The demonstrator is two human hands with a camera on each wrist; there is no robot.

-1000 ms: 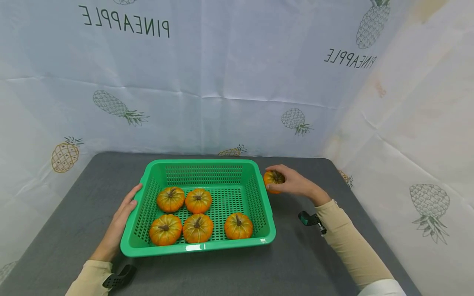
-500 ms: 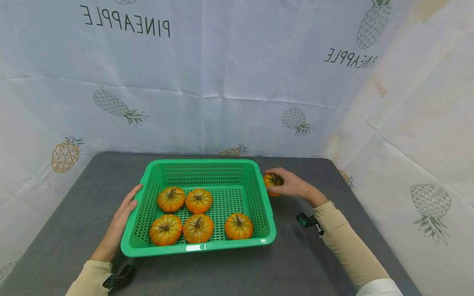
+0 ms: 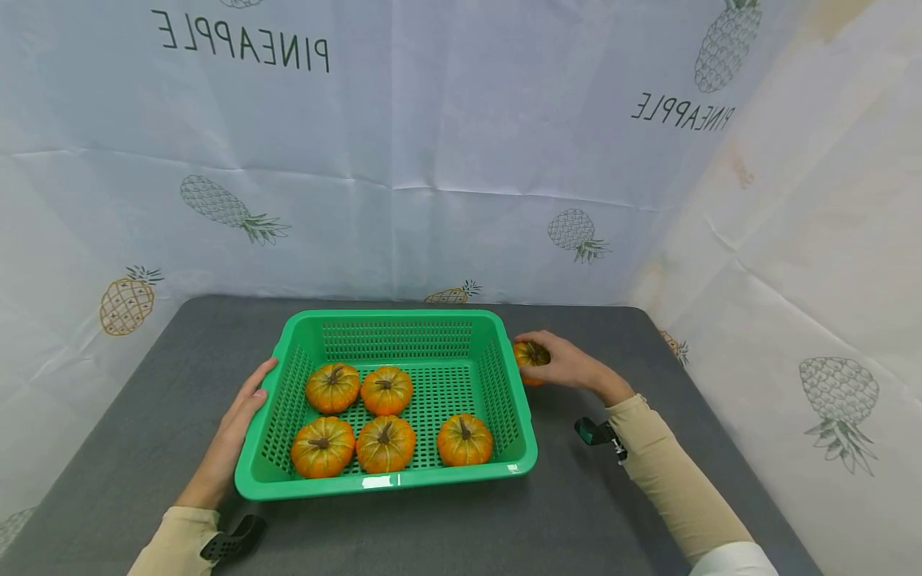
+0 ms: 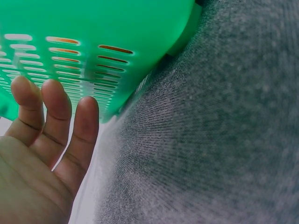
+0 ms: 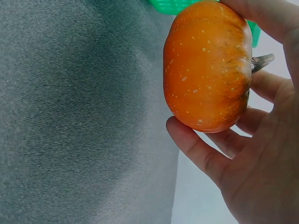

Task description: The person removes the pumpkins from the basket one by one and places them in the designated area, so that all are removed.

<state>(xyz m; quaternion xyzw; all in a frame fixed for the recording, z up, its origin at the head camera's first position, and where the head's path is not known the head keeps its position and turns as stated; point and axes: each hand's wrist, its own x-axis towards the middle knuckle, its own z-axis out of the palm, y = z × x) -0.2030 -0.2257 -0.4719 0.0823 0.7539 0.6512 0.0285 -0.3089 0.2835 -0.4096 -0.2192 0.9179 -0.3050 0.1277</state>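
Observation:
A small orange pumpkin (image 3: 529,356) with a short stem sits in the grip of my right hand (image 3: 572,366), just outside the right wall of a green plastic basket (image 3: 515,400). In the right wrist view, thumb and fingers curve round that pumpkin (image 5: 205,70), its stem toward the palm. My left hand (image 3: 229,436) rests against the basket's left side. The left wrist view shows its slightly bent fingers (image 4: 86,126) at the slotted outer wall. Several similar pumpkins (image 3: 385,444) lie inside the basket, mostly toward its left and front.
The basket stands on a dark grey cloth-covered table (image 3: 403,528). A pale curtain (image 3: 461,160) printed with pineapples rises behind the table's back edge and along the sides. Each wrist wears a dark strap.
My right hand has shifted slightly left and toward me with the pumpkin in its grip. The left hand, the basket and the pumpkins in it stay where they were.

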